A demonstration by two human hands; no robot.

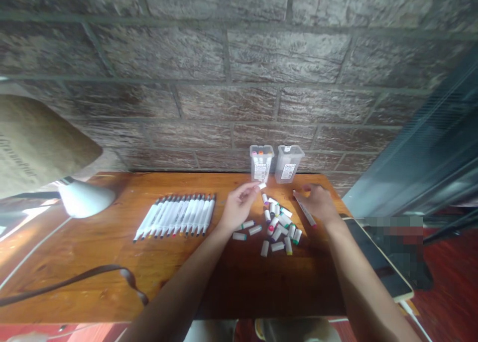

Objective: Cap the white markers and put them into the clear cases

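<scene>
My left hand (241, 202) pinches a small white marker cap (262, 185) between thumb and fingertips, just in front of the clear boxes. To the right, my right hand (317, 200) hovers over a single white marker (306, 211) with a reddish-pink end, its thumb near the marker's far end. The thumb and curved fingers look apart, and I cannot tell whether they touch the marker. Between and below both hands lies a loose pile of white caps (277, 246) with coloured ends. Left of my left hand, several white markers (175, 215) lie side by side in a row.
Against the brick wall stand a clear box (260, 172) with several markers in it and a second clear box (288, 170). A lamp (85, 197) and a dark strap (93, 271) are on the left of the wooden table (123, 182). A tablet (377, 257) lies at the right edge.
</scene>
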